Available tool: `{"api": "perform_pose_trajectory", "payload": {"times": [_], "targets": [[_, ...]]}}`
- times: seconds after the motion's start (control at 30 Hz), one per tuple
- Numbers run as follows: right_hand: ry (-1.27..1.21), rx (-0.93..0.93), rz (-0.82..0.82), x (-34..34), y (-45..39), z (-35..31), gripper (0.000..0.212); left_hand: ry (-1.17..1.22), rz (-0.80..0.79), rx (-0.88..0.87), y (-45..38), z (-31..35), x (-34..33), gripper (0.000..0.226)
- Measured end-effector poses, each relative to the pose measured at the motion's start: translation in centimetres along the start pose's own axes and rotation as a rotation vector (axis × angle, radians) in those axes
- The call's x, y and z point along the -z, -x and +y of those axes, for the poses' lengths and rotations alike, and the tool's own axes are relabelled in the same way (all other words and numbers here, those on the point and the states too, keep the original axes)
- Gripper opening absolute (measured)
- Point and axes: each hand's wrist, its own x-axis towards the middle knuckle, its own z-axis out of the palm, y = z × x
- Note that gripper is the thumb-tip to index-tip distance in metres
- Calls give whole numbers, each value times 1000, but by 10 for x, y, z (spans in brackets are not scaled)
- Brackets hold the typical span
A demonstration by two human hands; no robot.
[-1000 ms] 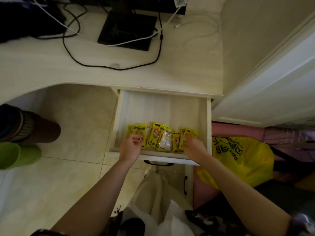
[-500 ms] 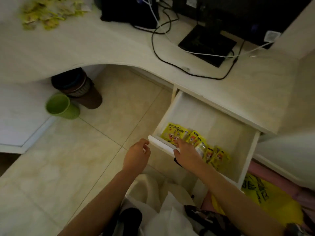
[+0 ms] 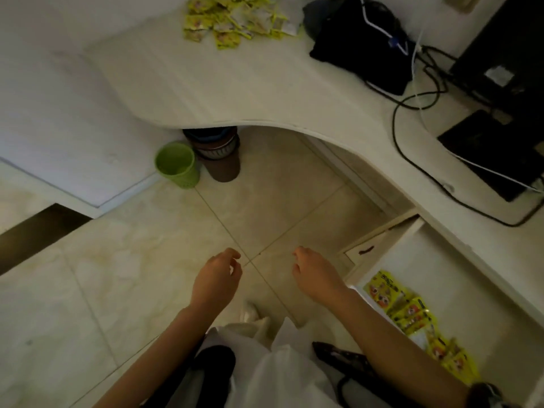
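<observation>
Both hands hang over the pale tiled floor (image 3: 132, 275), the left hand (image 3: 216, 282) and right hand (image 3: 316, 273) loosely curled and holding nothing. The yellow packets (image 3: 409, 313) lie in the open drawer (image 3: 471, 269) at the near right, just beside the right forearm. A second heap of packets (image 3: 235, 22) sits at the far side of the curved white desk (image 3: 235, 92). A green bin (image 3: 176, 164) stands on the floor at the desk's edge.
</observation>
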Motion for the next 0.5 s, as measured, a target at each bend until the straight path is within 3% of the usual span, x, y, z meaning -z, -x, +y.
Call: {"api": "perform_pose_trajectory", "payload": {"times": [0.27, 0.5], "targets": [[50, 66, 10, 22, -81, -75, 36, 10, 61, 41, -74, -39, 52, 23], [119, 128, 57, 67, -168, -106, 31, -1, 121, 34, -166, -27, 83, 22]]}}
